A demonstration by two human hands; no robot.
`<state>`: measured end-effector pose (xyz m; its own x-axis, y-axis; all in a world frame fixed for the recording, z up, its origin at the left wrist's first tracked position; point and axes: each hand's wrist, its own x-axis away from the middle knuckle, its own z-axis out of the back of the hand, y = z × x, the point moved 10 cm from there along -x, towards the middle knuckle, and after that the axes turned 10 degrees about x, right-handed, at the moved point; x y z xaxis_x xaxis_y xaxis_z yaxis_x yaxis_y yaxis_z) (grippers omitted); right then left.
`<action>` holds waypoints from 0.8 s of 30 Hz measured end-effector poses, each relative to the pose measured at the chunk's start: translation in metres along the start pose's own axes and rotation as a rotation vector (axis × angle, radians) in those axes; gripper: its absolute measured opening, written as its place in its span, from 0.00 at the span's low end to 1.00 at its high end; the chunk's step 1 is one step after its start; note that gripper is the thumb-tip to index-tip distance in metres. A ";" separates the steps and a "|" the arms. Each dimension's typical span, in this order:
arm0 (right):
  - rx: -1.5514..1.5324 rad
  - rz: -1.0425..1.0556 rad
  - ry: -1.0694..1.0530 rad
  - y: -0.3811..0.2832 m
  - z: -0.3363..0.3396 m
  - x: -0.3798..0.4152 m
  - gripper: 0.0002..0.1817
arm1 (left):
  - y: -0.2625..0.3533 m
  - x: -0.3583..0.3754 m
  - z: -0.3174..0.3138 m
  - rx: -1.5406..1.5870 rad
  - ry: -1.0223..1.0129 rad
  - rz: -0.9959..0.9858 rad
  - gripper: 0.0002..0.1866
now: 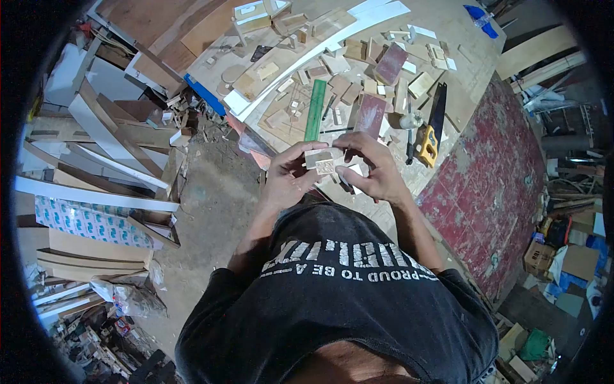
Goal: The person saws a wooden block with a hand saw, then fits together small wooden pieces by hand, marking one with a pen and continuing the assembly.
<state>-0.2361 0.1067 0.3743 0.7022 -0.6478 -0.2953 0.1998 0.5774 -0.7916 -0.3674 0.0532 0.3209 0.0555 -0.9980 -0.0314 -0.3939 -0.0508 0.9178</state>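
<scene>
My left hand (pixel 291 174) and my right hand (pixel 374 169) meet at the near edge of the workbench, just in front of my chest. Between them is a small, pale wooden piece (pixel 325 167), made up of blocky parts. The fingers of both hands are closed around its sides, and they hide part of it. Just beyond the left hand lies a green ruler (pixel 314 109). Past the right fingers there is a reddish-brown flat block (pixel 370 114). A handsaw (pixel 429 146) with a yellow handle rests to the right of my right hand.
Wood offcuts and a small jar (pixel 411 120) crowd the workbench (pixel 470 70). A long white curved strip (pixel 281 80) crosses it. Curved boards (pixel 96 194) are stacked at left. A worn red surface (pixel 483 185) lies right of the bench.
</scene>
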 end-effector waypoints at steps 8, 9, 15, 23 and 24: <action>-0.096 -0.079 -0.043 0.022 -0.017 0.002 0.20 | -0.005 0.002 0.006 -0.015 0.072 0.010 0.20; -0.100 -0.078 -0.049 0.023 -0.020 0.000 0.20 | -0.003 0.001 0.007 -0.046 0.054 -0.016 0.19; -0.023 -0.076 -0.050 0.024 -0.033 -0.011 0.20 | -0.021 0.003 0.034 -0.035 0.124 0.127 0.15; -0.148 -0.141 0.003 0.032 -0.059 -0.034 0.20 | -0.015 -0.006 0.072 -0.161 0.119 0.088 0.14; -0.145 -0.140 0.006 0.030 -0.060 -0.038 0.20 | -0.016 -0.007 0.076 -0.116 0.114 0.108 0.14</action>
<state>-0.2978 0.1189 0.3299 0.6706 -0.7197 -0.1800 0.1943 0.4045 -0.8936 -0.4311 0.0584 0.2764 0.1245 -0.9863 0.1086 -0.2947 0.0678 0.9532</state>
